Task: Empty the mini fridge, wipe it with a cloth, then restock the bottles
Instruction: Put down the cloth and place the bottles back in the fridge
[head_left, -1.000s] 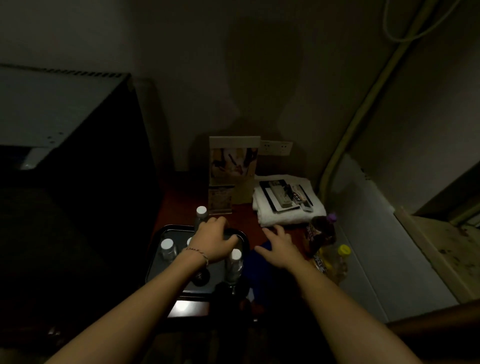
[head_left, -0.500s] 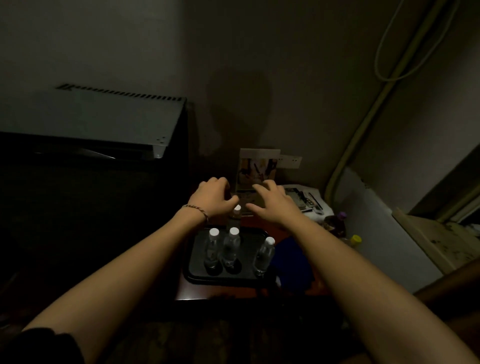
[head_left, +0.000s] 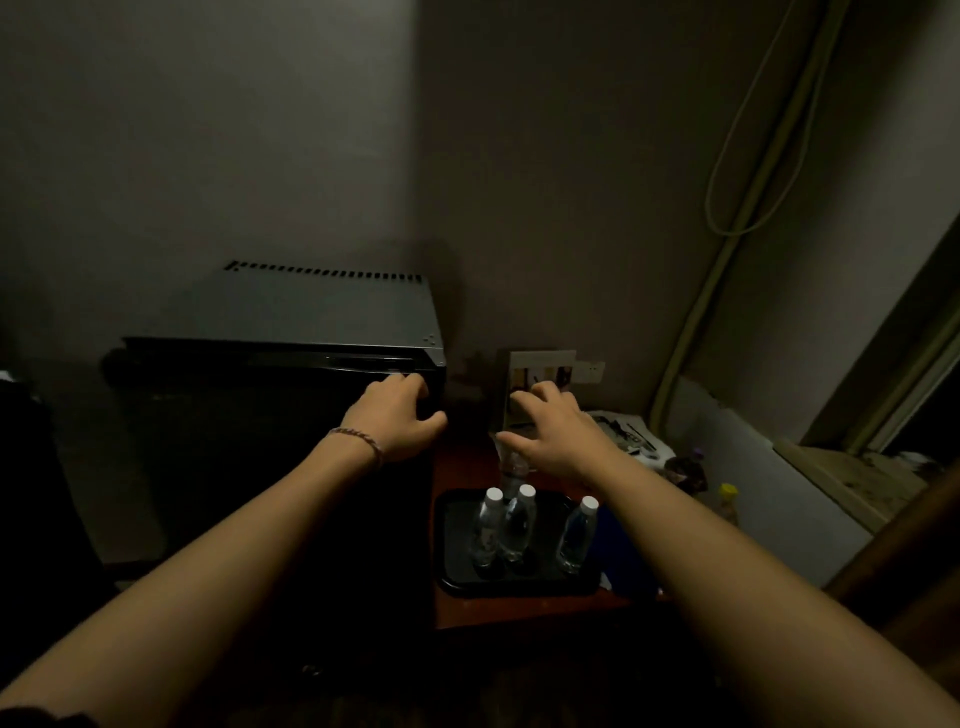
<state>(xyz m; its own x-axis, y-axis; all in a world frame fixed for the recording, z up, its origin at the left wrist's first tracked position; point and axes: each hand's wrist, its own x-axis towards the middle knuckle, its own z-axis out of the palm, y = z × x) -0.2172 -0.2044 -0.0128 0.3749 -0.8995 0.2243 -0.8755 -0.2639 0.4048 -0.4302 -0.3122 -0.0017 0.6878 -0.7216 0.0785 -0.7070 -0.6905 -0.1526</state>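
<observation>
Black tray (head_left: 452, 582) nearest me, holding three capped bottles (head_left: 517, 525) upright. Beyond it my right hand (head_left: 558, 434) hovers, fingers spread, empty. Left hand (head_left: 395, 418) at the fridge (head_left: 270, 415) door's top right corner, fingers curled; grip unclear. Door looks closed.

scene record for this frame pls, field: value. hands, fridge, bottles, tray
left hand: open, at the top right corner of the fridge front; contact unclear
right hand: open, fingers spread, holds nothing, raised over the table
mini fridge: door looks closed, inside not visible
bottles: four white-capped, upright; three on tray, fourth behind, half hidden
tray: black, on the red-brown table
lighting: dim
</observation>
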